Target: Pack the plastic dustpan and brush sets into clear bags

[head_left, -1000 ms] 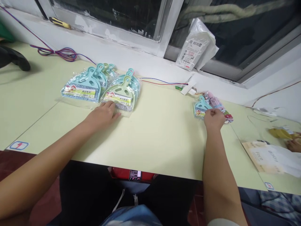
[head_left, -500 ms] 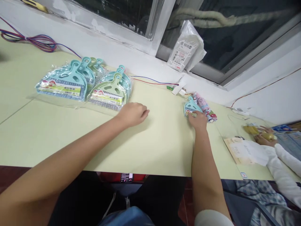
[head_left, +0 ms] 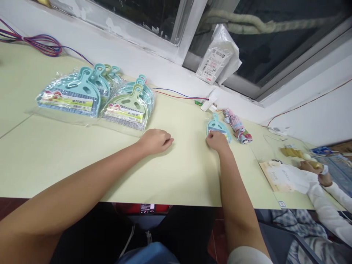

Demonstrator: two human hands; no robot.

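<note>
My left hand [head_left: 156, 142] rests on the table as a loose fist, with nothing visible in it. Just behind it lie packaged dustpan-and-brush sets in clear plastic, a green one [head_left: 127, 108] in front of blue ones and another blue stack [head_left: 72, 93] to the left. With fingers closed, my right hand [head_left: 218, 142] grips the near edge of a small blue dustpan-and-brush set [head_left: 218, 126]; the fingertips are partly hidden. A rolled patterned cloth item, possibly a folded umbrella [head_left: 237, 126], lies to the right of that set.
A white plastic package [head_left: 216, 60] leans on the window ledge. Coiled red and blue wire [head_left: 45, 44] lies at the back left, with a thin run to a white connector [head_left: 207, 105]. At right, a co-worker's hands [head_left: 312, 168] hold something yellowish near a paper bag [head_left: 277, 176].
My right hand has moved left with the small blue dustpan set, which now lies apart from the rolled cloth item. My left hand has shifted slightly toward me, still closed.
</note>
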